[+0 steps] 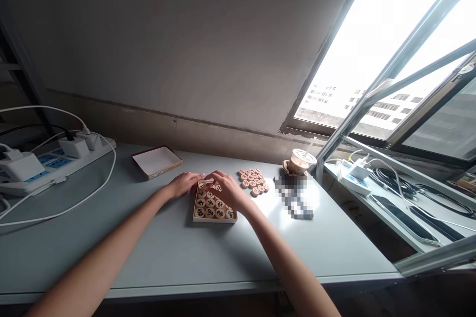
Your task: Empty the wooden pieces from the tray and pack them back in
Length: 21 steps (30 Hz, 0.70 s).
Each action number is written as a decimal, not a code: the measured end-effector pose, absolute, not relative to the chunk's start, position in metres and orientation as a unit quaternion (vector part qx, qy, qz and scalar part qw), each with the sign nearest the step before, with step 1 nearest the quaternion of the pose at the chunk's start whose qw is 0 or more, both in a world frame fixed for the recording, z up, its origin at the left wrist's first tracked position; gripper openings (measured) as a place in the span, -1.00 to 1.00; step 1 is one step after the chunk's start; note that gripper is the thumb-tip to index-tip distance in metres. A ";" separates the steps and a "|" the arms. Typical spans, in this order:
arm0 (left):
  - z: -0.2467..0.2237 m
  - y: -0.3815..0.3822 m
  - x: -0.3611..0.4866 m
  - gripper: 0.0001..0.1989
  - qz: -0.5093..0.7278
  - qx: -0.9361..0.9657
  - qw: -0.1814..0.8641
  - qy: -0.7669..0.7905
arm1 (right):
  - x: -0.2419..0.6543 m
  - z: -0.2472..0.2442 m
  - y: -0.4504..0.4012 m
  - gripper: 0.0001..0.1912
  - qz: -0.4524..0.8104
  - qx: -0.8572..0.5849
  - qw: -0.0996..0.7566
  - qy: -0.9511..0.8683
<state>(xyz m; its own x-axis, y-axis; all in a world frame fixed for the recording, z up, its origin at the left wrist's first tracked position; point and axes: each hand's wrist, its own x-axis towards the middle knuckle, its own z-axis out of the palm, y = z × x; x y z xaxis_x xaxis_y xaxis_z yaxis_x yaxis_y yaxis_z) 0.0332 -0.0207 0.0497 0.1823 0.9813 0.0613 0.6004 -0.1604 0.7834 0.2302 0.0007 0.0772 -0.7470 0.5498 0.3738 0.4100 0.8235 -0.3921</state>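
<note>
A shallow box (214,220) stands on the grey table, holding several round wooden pieces (210,203) with dark characters, laid in rows. My left hand (185,184) rests at the box's back left corner, its fingers reaching toward the rim. Over the back right part of the box, my right hand (226,189) bends its fingers down onto the pieces and hides some of them. Whether either hand grips a piece is too small to tell. Right of the box, several more round pieces (254,181) with reddish characters lie in a cluster on the table.
An open box lid (156,162) lies at the back left. Power strips with plugs (55,161) and white cables occupy the far left. A lidded drink cup (300,161) stands at the back right, near a blurred item (295,198). A metal frame (336,141) borders the table's right side.
</note>
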 end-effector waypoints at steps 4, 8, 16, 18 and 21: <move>0.053 -0.022 0.033 -0.45 0.283 0.714 0.312 0.559 | 0.242 0.066 0.018 -0.73 0.111 -0.350 0.254 -0.895; 0.053 -0.022 0.033 -0.50 0.264 0.719 0.315 0.561 | 0.283 0.056 0.042 -0.72 -0.019 -0.520 0.177 -0.835; 0.049 -0.020 0.033 -0.51 0.277 0.714 0.318 0.558 | 0.295 0.051 0.048 -0.74 -0.040 -0.535 0.151 -0.830; 0.048 -0.019 0.033 -0.52 0.278 0.717 0.315 0.555 | 0.292 0.052 0.047 -0.76 -0.043 -0.523 0.159 -0.836; 0.047 -0.019 0.032 -0.54 0.280 0.720 0.310 0.555 | 0.289 0.049 0.048 -0.73 -0.064 -0.518 0.177 -0.834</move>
